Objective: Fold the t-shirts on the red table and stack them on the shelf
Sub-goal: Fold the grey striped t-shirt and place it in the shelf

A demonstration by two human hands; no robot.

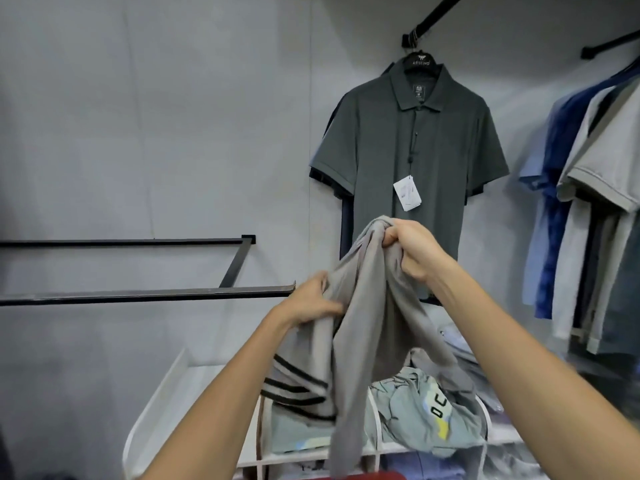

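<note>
right hand (410, 249): we see it clenched on a bunched fold of the grey t-shirt (367, 306), held up at the garment's highest point; thumb side faces us
left hand (311, 301): lower and to the left; fingers curled into the same shirt's edge, gripping it; slightly motion-blurred
grey t-shirt: hangs crumpled between both hands; black stripes (298, 389) show on the lower left part; its tail drops to the frame bottom, over the red table (367, 476)
shelf (162, 386): white, below the hands; a pale green printed t-shirt (426, 410) lies rumpled in it, right of the hanging shirt
behind: dark green polo (408, 140) on a hanger with a white tag; more shirts hang at right (588, 209); black rail (145, 294) at left
</note>
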